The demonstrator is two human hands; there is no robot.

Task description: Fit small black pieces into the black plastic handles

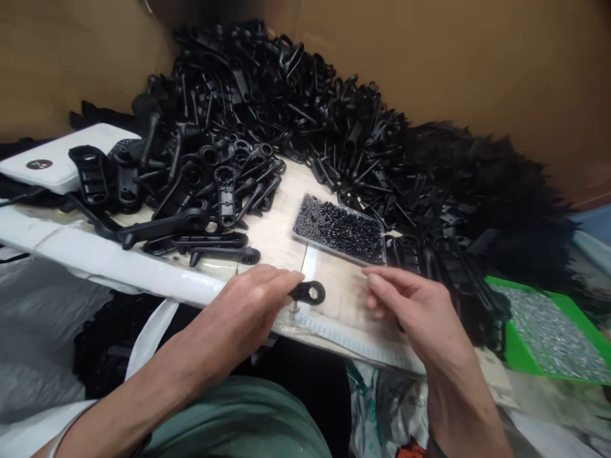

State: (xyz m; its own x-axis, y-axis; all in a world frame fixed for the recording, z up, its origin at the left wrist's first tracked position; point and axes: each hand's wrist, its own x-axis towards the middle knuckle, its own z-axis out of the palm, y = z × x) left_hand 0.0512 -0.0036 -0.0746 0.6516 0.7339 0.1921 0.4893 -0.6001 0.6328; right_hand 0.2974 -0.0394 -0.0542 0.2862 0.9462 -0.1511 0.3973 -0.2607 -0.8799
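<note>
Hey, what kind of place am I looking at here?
Probably a small assembly workbench: a heap of black plastic levers, a clear tray of small black fasteners, a green tray of silvery screws.

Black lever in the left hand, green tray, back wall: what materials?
Black lever: looks like moulded plastic, matte, with a ring end and ribs like those in the pile. Green tray: probably plastic, bright glossy rim; its silvery small parts look metallic. Back wall: apparently cardboard, flat brown, dull. The left hand pinches the lever.
</note>
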